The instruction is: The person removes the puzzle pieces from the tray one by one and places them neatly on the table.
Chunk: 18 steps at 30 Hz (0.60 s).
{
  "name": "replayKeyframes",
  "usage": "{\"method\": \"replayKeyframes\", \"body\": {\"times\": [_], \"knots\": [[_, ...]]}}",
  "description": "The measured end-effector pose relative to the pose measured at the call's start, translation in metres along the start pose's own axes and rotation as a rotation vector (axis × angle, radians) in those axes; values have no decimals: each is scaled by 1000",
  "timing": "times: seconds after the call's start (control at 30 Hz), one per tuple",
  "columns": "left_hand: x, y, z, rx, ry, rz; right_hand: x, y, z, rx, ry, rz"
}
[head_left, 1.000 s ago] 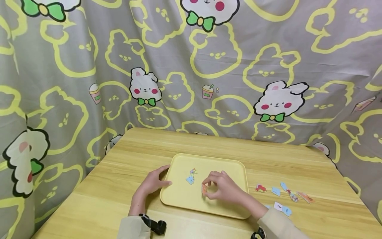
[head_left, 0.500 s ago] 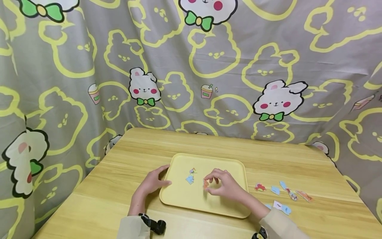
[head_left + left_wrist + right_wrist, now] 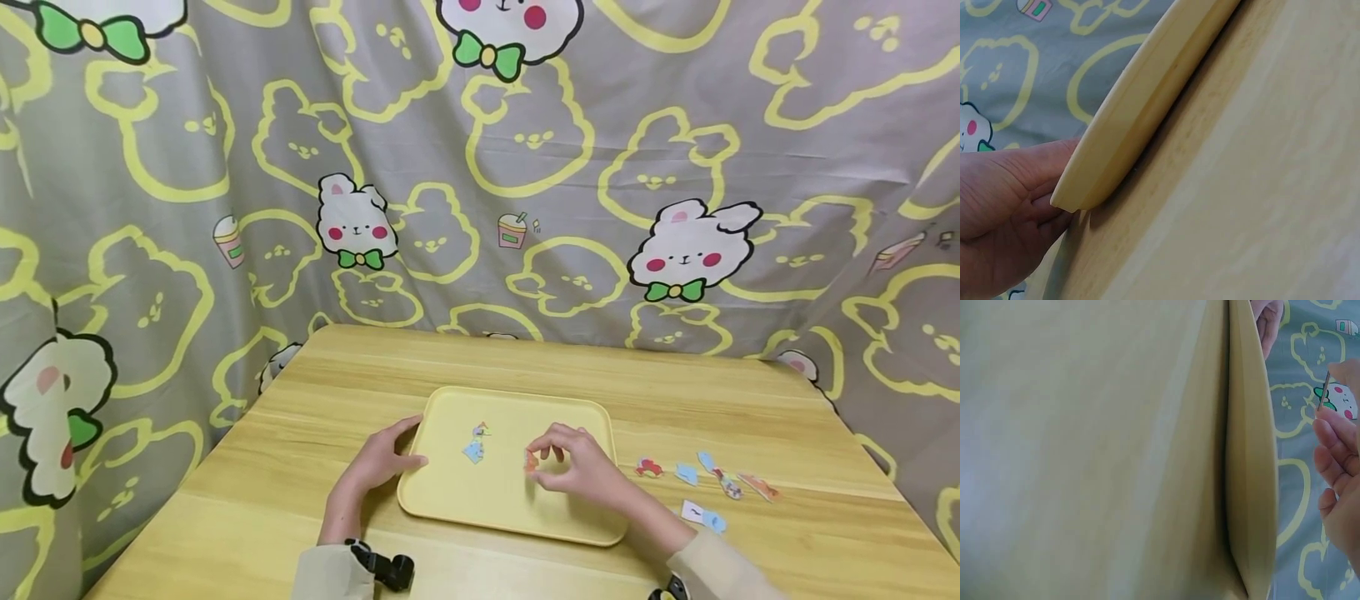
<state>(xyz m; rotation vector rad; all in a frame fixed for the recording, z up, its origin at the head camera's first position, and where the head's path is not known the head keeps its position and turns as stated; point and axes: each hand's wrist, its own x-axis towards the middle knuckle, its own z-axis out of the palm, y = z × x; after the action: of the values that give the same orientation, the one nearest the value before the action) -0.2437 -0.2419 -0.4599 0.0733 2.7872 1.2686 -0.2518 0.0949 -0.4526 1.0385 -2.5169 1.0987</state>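
Note:
A yellow tray (image 3: 480,504) lies on the table. My left hand (image 3: 378,457) grips its left rim; in the left wrist view the thumb lies over the rim (image 3: 1094,156) and the fingers are partly hidden below. Above the tray's right half, my right hand (image 3: 581,471) pinches an orange-red puzzle piece (image 3: 531,460) between thumb and fingertips. The right wrist view shows that piece (image 3: 1324,390) edge-on as a thin sliver, apart from the tray. Left of it on the tray lie a light blue puzzle piece (image 3: 474,451) and a small multicoloured one (image 3: 482,430), touching or nearly so.
Several loose pieces lie on the wooden table (image 3: 360,358) right of the tray: a red one (image 3: 648,467), blue ones (image 3: 686,474), an orange one (image 3: 761,487) and a white-and-blue pair (image 3: 703,516). A patterned grey curtain (image 3: 450,150) hangs behind the table.
My right hand has moved a little right and away from me with the orange-red piece, farther from the blue one. My left hand stays at the rim. The head view has shifted slightly.

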Motion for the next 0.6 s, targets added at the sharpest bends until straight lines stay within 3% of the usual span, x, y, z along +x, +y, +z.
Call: {"method": "replayKeyframes", "body": {"times": [0.33,0.6], "knots": [[-1,1,-1,7,-3,0,-16,9,-16,13,33,13],[-1,3,-1,7,-11,-3,-33,15,-31,-7,44,84]]}}
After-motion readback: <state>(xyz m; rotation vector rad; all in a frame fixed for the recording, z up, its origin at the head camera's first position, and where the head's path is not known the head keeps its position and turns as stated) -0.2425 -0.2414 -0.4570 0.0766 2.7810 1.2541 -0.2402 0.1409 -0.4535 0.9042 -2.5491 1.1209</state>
